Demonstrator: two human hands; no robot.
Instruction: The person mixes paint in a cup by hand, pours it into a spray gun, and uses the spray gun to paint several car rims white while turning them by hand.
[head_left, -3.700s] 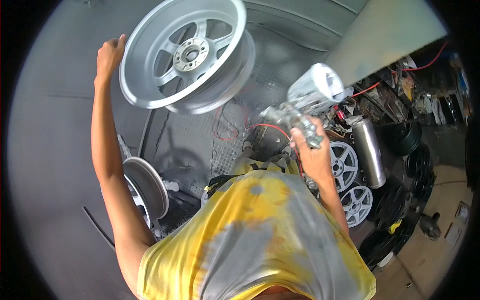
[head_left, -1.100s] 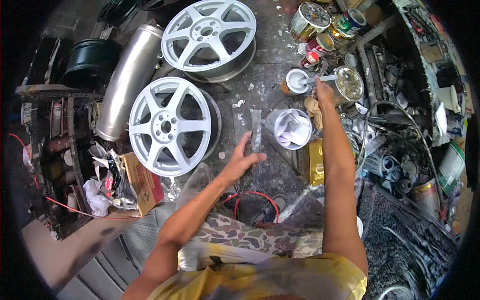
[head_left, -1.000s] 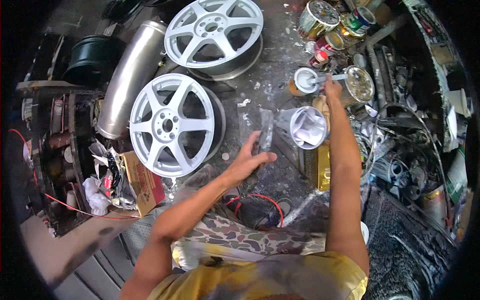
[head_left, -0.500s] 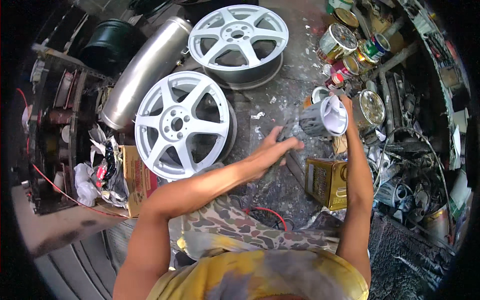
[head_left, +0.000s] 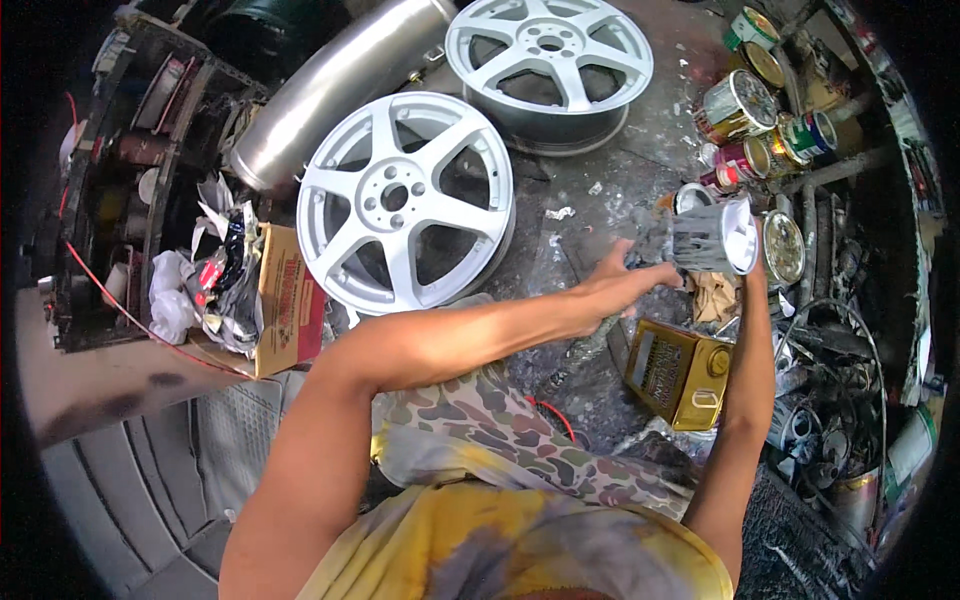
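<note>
My left hand [head_left: 625, 280] grips a dark, paint-smeared spray gun [head_left: 655, 250], blurred, its thumb stretched toward the attached cup. That cup [head_left: 700, 238] is streaked grey, tilted sideways, with white inside its rim. My right hand [head_left: 752, 262] is at the far side of the cup, its fingers hidden behind it. Just beyond are an open can of white liquid [head_left: 692, 196] and a larger crusted can [head_left: 784, 262]. Crumpled brown paper [head_left: 715, 300] lies below the cup, and a gold rectangular tin [head_left: 665, 370] is near my right forearm.
Two white wheels [head_left: 350, 200] [head_left: 500, 75] and a steel cylinder [head_left: 330, 85] lie ahead-left. A cardboard box [head_left: 280, 290] with rubbish, a cluttered rack [head_left: 150, 190] and a red hose [head_left: 110, 290] are left. Several paint cans [head_left: 735, 105] and scrap [head_left: 795, 430] crowd the right.
My right hand has left the stirring stick and come down behind the cup. The gun and cup have tilted and moved toward the right-hand cans. The view has shifted, placing wheels higher and rightward.
</note>
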